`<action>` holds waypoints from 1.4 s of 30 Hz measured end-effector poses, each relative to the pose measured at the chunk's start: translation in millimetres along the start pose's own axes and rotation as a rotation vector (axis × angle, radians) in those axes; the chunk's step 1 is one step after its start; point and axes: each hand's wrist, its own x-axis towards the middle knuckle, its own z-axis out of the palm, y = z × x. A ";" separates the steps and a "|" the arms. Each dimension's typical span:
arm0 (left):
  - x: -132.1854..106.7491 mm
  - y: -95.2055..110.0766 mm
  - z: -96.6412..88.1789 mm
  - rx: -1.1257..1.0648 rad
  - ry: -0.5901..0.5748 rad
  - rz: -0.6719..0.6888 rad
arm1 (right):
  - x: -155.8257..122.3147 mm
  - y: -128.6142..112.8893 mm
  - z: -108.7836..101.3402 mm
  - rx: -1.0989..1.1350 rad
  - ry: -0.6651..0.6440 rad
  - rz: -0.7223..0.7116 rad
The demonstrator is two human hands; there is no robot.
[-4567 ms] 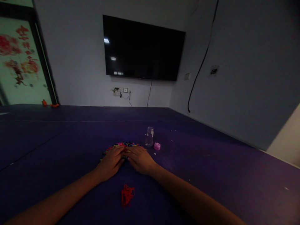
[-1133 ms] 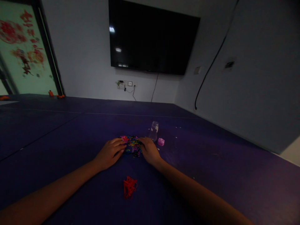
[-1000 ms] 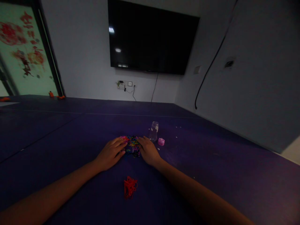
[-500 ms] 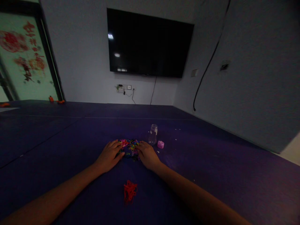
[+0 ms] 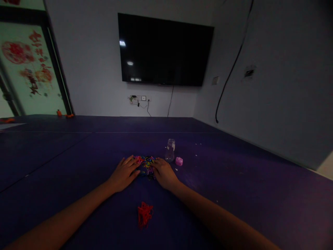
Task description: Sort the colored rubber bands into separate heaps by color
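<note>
A small heap of many-coloured rubber bands (image 5: 145,163) lies on the dark purple table (image 5: 234,194). My left hand (image 5: 122,174) rests flat against its left side, fingers stretched out. On the heap's right side lies my right hand (image 5: 163,173), fingers extended and touching the bands. Neither hand grips anything that I can see. A separate clump of red bands (image 5: 144,214) sits nearer to me, between my forearms.
A small clear bottle (image 5: 170,150) stands just beyond my right hand, with a pink cap (image 5: 179,161) beside it. A dark screen (image 5: 163,50) hangs on the far wall. White specks dot the table at the right.
The wide spread of bands from several seconds ago is now a tighter heap between my hands. In the last second the hands have barely moved; the camera has tilted slightly.
</note>
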 end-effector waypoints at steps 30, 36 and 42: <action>0.7 -3.4 -1.1 0.004 -0.118 -0.071 | 0.1 -5.2 -2.5 0.001 -0.039 0.013; 10.3 -2.0 -0.9 0.013 -0.140 -0.103 | 0.4 -4.0 -0.8 -0.017 -0.044 0.014; 9.5 -5.7 0.9 -0.009 -0.149 -0.108 | 0.4 -6.3 -2.3 -0.027 -0.050 0.026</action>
